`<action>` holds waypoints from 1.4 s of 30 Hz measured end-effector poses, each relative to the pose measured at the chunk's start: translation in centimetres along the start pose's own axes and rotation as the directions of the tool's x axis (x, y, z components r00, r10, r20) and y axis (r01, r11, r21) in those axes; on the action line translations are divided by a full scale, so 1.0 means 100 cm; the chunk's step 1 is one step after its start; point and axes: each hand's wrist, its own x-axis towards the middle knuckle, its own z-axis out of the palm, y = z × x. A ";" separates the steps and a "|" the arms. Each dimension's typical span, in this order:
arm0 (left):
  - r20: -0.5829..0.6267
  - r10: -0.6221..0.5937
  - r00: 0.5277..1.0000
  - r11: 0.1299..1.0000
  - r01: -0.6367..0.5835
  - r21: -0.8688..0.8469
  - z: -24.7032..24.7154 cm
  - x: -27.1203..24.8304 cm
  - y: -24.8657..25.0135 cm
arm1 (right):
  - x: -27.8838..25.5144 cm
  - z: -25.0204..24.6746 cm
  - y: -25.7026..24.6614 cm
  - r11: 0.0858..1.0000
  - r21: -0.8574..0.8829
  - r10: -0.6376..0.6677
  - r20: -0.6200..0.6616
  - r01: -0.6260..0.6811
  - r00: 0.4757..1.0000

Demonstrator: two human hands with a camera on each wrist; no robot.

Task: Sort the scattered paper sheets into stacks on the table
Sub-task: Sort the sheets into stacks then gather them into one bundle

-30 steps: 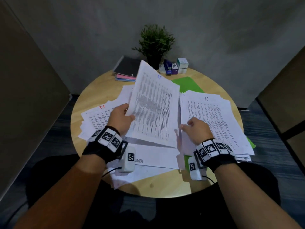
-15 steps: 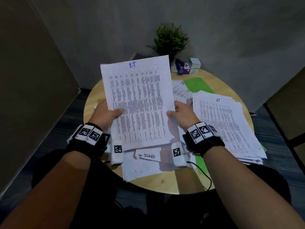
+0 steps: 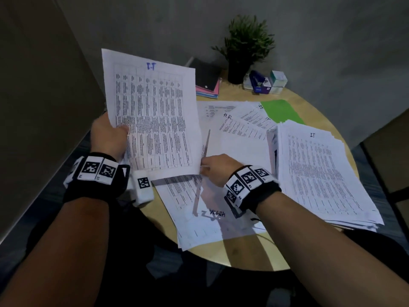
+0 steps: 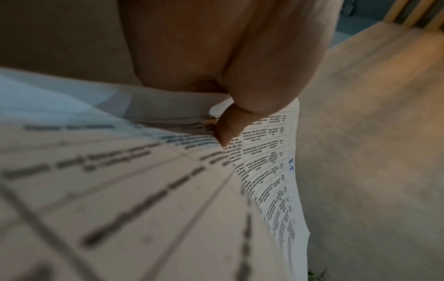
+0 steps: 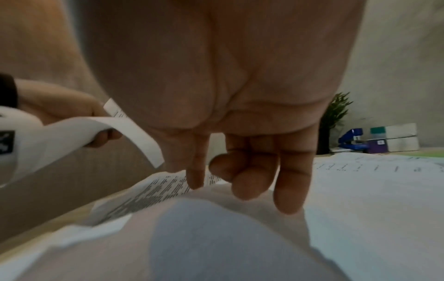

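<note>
Left hand (image 3: 109,138) grip on sheet (image 3: 152,116) edge, raised off table (image 3: 243,255)

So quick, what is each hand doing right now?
Left hand: holds up a printed sheet by its edge.
Right hand: down at the loose papers on the table; grip cannot be told.

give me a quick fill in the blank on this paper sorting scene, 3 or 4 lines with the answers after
1. The lifted sheet with the blue handwritten mark at its top is gripped by the person's ____ hand.
2. The potted plant stands at the far edge of the round ____ table.
3. The thick stack of sheets lies to the ____ of the right hand.
4. The folder peeking out beyond that stack is ____ in colour.

Missing words: left; wooden; right; green
</note>
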 end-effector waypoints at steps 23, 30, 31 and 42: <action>0.133 -0.074 0.988 0.911 0.121 -0.393 0.012 0.008 0.014 | -0.075 -0.125 0.020 0.873 0.356 -0.035 -0.635 0.334 0.771; 0.265 -0.025 0.964 0.896 0.139 -0.421 0.020 0.003 0.018 | -0.065 -0.138 0.047 0.949 0.300 0.100 -0.566 0.092 0.818; 0.264 -0.020 0.964 0.899 0.133 -0.417 0.021 0.003 0.018 | -0.062 -0.136 0.050 0.977 0.215 0.116 -0.570 0.011 0.813; 0.370 -0.058 0.927 0.953 0.162 -0.256 0.036 0.003 -0.001 | -0.045 -0.078 0.072 0.858 0.491 0.339 -0.318 -0.152 0.886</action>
